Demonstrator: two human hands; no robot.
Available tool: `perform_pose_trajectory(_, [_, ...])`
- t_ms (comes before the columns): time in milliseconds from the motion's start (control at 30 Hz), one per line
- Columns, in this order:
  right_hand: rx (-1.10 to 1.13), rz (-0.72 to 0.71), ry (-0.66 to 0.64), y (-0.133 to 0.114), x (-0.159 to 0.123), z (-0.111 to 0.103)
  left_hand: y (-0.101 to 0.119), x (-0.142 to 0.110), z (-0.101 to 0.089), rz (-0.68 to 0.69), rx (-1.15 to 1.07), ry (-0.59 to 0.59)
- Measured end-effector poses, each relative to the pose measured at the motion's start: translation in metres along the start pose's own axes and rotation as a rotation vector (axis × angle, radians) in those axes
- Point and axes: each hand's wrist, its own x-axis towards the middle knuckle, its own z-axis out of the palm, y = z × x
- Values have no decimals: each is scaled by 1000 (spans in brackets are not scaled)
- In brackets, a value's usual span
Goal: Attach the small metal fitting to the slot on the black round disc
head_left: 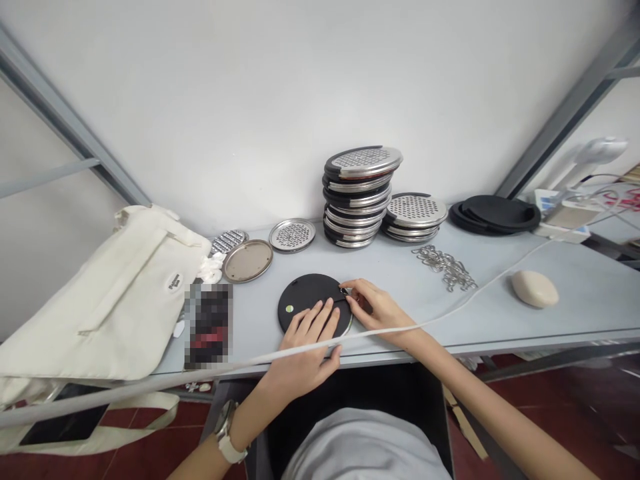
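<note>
A round black disc with a small green-and-white sticker lies flat on the grey table in front of me. My left hand rests across its lower part, fingers stretched out and pressing down. At the disc's right edge, my right hand pinches a small shiny metal piece between thumb and forefinger; its exact shape is mostly hidden. Right of that hand lies a loose pile of metal clips. Behind the disc stands a tall stack of round metal graters with black rims.
A shorter grater stack and black round covers stand at the back. Loose metal discs lie left. A cream bag, a pale soap-shaped object and a power strip flank the table. A white cable crosses the foreground.
</note>
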Motion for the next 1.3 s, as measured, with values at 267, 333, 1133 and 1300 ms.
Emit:
perform_pose_trajectory(267, [32, 42, -37, -1, 1, -2, 0, -1, 0, -3, -6, -13])
perform_pose_trajectory(333, [35, 56, -45, -1, 1, -3, 0, 0, 0, -4, -9, -14])
perform_pose_trajectory(1133, [12, -69, -3, 5, 1, -1, 0, 0, 0, 1, 10, 6])
perform_pose_trajectory(1300, [13, -41, -22, 4, 1, -2, 0, 0, 0, -2, 10, 3])
